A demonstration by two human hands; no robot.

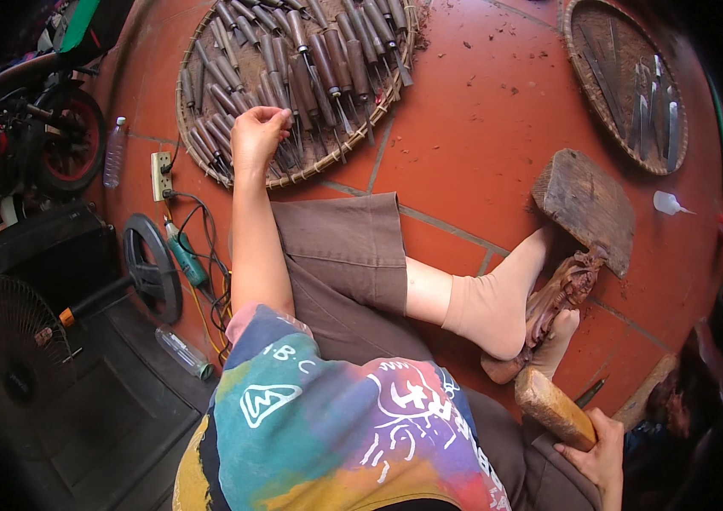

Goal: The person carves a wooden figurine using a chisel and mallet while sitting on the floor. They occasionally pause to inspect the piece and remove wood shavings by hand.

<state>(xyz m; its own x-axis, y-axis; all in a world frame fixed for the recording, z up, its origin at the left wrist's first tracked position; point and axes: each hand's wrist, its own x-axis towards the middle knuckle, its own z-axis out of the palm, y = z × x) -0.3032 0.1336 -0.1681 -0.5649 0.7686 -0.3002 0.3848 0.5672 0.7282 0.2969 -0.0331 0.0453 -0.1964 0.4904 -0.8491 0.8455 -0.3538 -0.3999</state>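
My left hand is over the near edge of a round woven tray. Its thumb and fingers are pinched together, and whatever they hold, if anything, is too small to make out. Many wood-handled carving chisels lie packed in that tray, blades mostly toward me. At the lower right my right hand is wrapped round the near end of a thick wooden mallet, resting by my leg. Between my feet sits a reddish-brown wood carving, steadied by both feet and touching a flat wooden board.
A second woven tray at the far right holds long blades. Nearby lies a small white squeeze bottle. On the left are a power strip, cables, a green power tool, plastic bottles, a fan and a motorbike.
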